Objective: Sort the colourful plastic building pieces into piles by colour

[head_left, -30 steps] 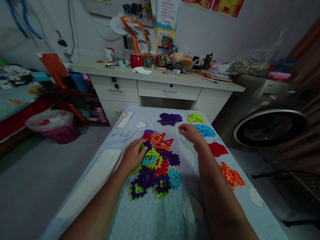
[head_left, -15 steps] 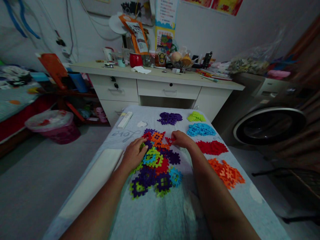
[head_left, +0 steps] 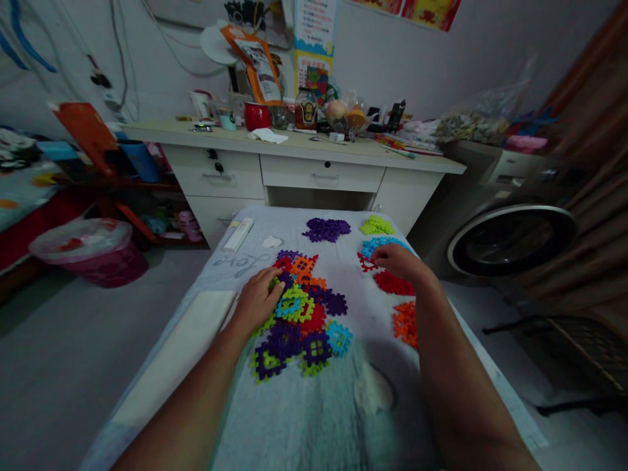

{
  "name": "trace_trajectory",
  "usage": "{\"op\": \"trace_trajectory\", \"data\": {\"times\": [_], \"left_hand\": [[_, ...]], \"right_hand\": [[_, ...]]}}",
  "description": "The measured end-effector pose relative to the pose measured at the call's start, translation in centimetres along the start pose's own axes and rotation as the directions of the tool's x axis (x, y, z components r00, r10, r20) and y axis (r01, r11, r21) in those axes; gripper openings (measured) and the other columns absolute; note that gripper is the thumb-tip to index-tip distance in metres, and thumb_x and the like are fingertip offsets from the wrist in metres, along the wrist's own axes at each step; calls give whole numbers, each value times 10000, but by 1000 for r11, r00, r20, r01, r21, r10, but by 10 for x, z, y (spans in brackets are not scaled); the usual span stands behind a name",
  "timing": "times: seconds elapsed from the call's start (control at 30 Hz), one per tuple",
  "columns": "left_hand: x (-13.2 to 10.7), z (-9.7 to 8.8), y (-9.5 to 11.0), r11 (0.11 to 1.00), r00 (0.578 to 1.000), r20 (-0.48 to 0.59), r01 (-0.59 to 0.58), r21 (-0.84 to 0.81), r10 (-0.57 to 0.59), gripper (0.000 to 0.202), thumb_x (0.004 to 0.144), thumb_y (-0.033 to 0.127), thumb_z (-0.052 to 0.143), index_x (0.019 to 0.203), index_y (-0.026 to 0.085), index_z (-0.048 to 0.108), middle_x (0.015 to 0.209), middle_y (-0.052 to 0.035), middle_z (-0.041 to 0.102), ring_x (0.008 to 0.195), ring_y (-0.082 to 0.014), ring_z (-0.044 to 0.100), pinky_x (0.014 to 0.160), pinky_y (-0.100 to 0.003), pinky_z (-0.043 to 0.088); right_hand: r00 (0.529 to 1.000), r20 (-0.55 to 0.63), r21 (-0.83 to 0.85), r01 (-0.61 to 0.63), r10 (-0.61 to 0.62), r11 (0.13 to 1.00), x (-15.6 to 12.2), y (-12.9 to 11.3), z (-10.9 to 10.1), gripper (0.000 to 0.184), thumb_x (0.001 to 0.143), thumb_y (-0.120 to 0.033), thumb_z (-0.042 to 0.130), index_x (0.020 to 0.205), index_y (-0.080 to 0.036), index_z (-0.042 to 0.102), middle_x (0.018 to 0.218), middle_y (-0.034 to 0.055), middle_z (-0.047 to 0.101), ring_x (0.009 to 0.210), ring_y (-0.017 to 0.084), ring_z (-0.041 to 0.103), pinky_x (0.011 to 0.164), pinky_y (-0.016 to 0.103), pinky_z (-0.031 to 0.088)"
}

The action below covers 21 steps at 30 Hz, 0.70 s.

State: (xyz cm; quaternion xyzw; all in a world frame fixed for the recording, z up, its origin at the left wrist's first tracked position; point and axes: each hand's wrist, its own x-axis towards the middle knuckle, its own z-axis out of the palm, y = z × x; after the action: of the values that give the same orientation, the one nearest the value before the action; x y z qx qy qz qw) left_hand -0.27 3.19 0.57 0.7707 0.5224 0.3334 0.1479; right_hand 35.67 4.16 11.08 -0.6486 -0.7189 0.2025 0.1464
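Note:
A red interlocking plastic piece (head_left: 366,263) with toothed edges is pinched in the fingers of my right hand (head_left: 401,260), raised by the blue pile (head_left: 377,245) and the red pile (head_left: 392,283). My left hand (head_left: 258,297) lies open at the left edge of a mixed heap of interlocking pieces (head_left: 314,318), fingertips touching it. Purple, lime, orange, red and blue pieces overlap in that heap. Farther back lie a purple pile (head_left: 326,229) and a lime pile (head_left: 377,225). My right forearm partly hides the orange pile (head_left: 405,324).
The pieces lie on a cloth-covered table (head_left: 314,418). A long white box-like object (head_left: 181,353) runs along its left side, with a small white strip (head_left: 239,235) beyond. Behind stands a cluttered white desk (head_left: 321,171); at right, a washing machine (head_left: 515,242).
My right hand has carried the red piece from the mixed heap to the right, over by the blue and red piles. My left hand stays at the heap. The view has shifted slightly.

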Motion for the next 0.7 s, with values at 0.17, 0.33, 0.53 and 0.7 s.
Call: {"op": "trace_trajectory", "data": {"times": [0.17, 0.33, 0.53, 0.7], "left_hand": [[1, 0, 1, 1000, 1000, 6, 3, 6, -3, 372, 892, 414, 437, 1140, 197, 612, 1227, -98, 640, 1162, -252, 580, 1042, -435, 441], [1, 2, -4, 1000, 1000, 9, -5, 17, 5, 385, 896, 424, 429, 1142, 189, 610, 1238, -103, 632, 1172, -251, 575, 1050, -424, 433], [2, 3, -7, 1000, 1000, 8, -5, 27, 5, 389, 898, 430, 423, 1139, 189, 611, 1236, -106, 630, 1170, -253, 572, 1046, -427, 433], [1, 3, -6, 999, 1000, 9, -16, 31, 16, 394, 902, 429, 422, 1150, 185, 608, 1248, -109, 623, 1170, -251, 569, 1045, -425, 433]], "right_hand": [[979, -62, -26, -198, 196, 980, -30, 46, -13, 171, 753, -120, 551, 864, -148, 677, 629, -11, 588, 542, 114, 486, 544, 236, 337], [946, -175, -39, -283, 272, 958, -46, 61, -5, 95, 746, -113, 556, 777, -165, 630, 633, -16, 589, 543, 105, 485, 528, 214, 318], [899, -276, -207, -401, 340, 892, -54, 58, 3, 126, 782, -118, 518, 736, -176, 620, 682, 26, 632, 604, 129, 529, 551, 234, 303], [880, -322, -270, -439, 349, 857, -62, 46, 5, 158, 818, -144, 497, 766, -173, 644, 741, 61, 660, 638, 149, 542, 565, 251, 294]]}}
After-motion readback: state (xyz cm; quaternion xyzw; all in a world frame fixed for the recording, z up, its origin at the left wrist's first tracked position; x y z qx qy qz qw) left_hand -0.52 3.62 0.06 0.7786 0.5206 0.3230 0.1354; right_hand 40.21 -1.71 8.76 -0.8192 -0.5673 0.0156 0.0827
